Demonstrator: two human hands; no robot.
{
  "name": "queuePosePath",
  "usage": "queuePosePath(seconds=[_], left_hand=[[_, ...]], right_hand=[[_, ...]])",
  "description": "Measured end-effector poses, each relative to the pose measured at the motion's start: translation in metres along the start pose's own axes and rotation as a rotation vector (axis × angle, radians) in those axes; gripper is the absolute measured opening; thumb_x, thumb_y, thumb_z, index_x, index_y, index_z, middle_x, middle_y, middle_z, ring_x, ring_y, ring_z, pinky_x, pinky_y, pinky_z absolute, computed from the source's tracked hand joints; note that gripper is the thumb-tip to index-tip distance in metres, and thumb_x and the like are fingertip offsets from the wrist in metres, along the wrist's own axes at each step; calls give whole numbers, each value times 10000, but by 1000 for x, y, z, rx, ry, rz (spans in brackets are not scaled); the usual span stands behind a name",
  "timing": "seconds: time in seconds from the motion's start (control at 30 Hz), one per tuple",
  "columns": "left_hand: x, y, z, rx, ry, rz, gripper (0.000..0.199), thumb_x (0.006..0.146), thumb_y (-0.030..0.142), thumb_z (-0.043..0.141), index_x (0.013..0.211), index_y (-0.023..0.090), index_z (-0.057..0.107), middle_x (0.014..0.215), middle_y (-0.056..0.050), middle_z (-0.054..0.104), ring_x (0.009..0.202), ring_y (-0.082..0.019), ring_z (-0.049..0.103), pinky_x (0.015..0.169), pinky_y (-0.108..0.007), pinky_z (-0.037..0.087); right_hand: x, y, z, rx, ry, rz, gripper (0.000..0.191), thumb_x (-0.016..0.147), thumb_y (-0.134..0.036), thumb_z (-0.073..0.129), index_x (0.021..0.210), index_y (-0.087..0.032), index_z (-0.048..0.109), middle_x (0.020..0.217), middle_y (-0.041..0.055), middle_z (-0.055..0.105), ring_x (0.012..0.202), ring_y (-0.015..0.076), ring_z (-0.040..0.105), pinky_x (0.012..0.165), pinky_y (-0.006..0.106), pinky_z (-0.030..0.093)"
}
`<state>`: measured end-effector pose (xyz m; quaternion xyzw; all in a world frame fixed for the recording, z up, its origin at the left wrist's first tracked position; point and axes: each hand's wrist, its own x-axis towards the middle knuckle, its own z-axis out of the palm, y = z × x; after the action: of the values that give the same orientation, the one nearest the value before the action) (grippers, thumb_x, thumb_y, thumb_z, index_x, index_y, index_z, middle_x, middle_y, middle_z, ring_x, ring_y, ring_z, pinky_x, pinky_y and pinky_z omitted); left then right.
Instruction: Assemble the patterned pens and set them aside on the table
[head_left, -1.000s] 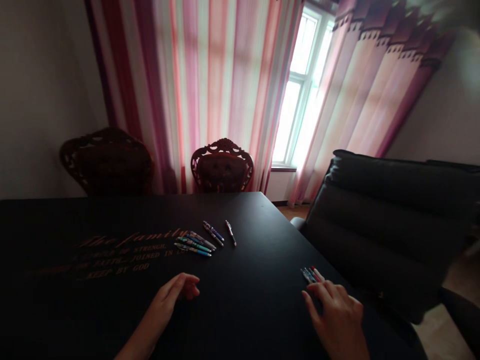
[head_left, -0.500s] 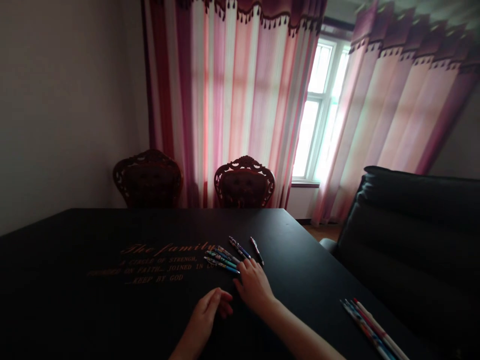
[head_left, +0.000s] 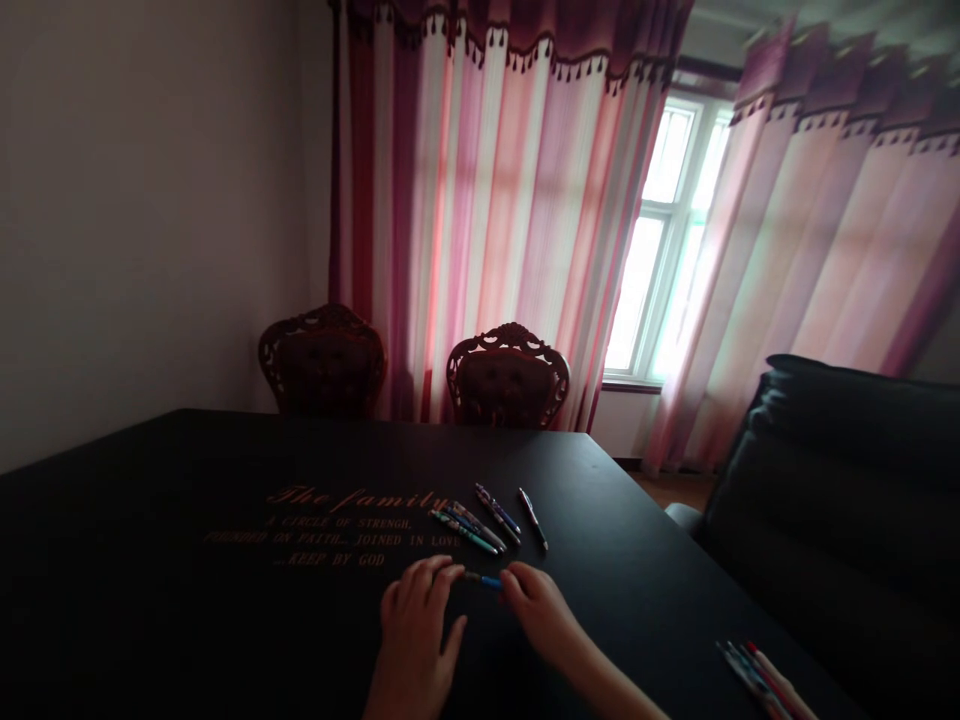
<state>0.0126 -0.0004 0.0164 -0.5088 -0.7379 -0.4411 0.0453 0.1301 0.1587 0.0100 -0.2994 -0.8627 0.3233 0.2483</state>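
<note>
A blue pen (head_left: 489, 582) lies between my two hands, low over the black table (head_left: 135, 560). My right hand (head_left: 538, 605) is closed on its blue end. At the pen's other, darker end is my left hand (head_left: 421, 615), fingers bent together over it and thumb held apart. Just beyond my hands several pens (head_left: 472, 530) lie side by side, one of them teal. To their right rest a patterned pen (head_left: 498, 512) and a separate slim pen (head_left: 533, 519), both slanting.
Another group of pens (head_left: 761, 680), one red-tipped, lies near the table's right edge. Two carved chairs (head_left: 510, 385) stand behind the far edge. A black leather chair (head_left: 847, 500) is at the right. Striped curtains (head_left: 517, 200) hang beside a window.
My right hand has drawn a blue pen back from the group, and my left hand has moved up to its other end. The view has shifted slightly left.
</note>
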Motion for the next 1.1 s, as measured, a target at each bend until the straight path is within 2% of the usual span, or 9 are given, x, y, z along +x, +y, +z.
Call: queuePosePath(seconds=[0.07, 0.13, 0.27, 0.37, 0.47, 0.53, 0.63, 0.7, 1.1], left_hand=[[-1, 2, -2, 96, -62, 47, 451, 827, 143, 592, 1224, 355, 563, 1273, -1, 620, 1215, -254, 528, 1039, -499, 263], [0, 5, -4, 125, -182, 83, 310, 858, 212, 614, 1129, 363, 596, 1144, 32, 674, 1112, -230, 589, 1018, -497, 254], [2, 10, -2, 172, -329, 150, 101, 939, 316, 544, 979, 350, 630, 976, 71, 708, 993, -199, 634, 956, -458, 257], [1, 8, 1, 204, -326, 171, 116, 956, 346, 524, 996, 357, 632, 989, 77, 719, 993, -195, 638, 929, -434, 251], [0, 4, 2, 225, -300, 156, 123, 962, 336, 516, 981, 359, 635, 960, 87, 721, 983, -185, 637, 925, -423, 244], [0, 2, 2, 233, -281, 145, 124, 964, 372, 511, 975, 363, 635, 941, 89, 720, 966, -181, 636, 923, -421, 244], [0, 0, 1, 249, -269, 173, 127, 960, 409, 516, 1007, 373, 628, 962, 90, 719, 968, -178, 635, 921, -412, 247], [0, 0, 1, 260, -262, 216, 125, 957, 403, 526, 1033, 374, 621, 973, 90, 718, 966, -173, 636, 915, -401, 252], [1, 3, -1, 285, -258, 285, 129, 975, 345, 512, 1071, 346, 598, 942, 88, 699, 918, -126, 636, 887, -365, 242]], right_hand=[[-11, 3, -7, 155, -52, 70, 529, 950, -491, 335, 631, -167, 605, 546, 4, 554, 528, 138, 519, 535, 244, 359], [-21, 6, -13, 290, -84, 131, 615, 921, -625, 324, 591, -174, 582, 498, -15, 488, 496, 130, 480, 527, 245, 353], [-35, 14, -22, 260, -95, 156, 707, 890, -721, 293, 462, -196, 495, 411, -31, 379, 435, 121, 418, 524, 261, 343], [-40, 16, -29, 187, -114, 86, 611, 909, -632, 389, 529, -184, 556, 488, -5, 485, 509, 139, 486, 547, 258, 358], [-43, 11, -40, 130, -68, -75, 303, 857, -471, 596, 783, -183, 651, 777, 28, 644, 725, 168, 575, 659, 248, 407], [-45, 8, -46, 102, -45, -115, 234, 862, -419, 611, 869, -190, 660, 874, 38, 667, 798, 176, 593, 724, 253, 417], [-44, 5, -49, 108, -136, -28, 381, 946, -427, 473, 720, -181, 655, 680, 25, 650, 658, 155, 590, 645, 253, 401], [-43, 6, -49, 147, -173, 11, 363, 924, -420, 516, 690, -178, 650, 603, 6, 622, 583, 139, 556, 572, 241, 367], [-43, 6, -51, 442, -188, 61, 148, 816, -317, 655, 841, -170, 654, 680, -5, 657, 631, 134, 554, 592, 229, 394]])
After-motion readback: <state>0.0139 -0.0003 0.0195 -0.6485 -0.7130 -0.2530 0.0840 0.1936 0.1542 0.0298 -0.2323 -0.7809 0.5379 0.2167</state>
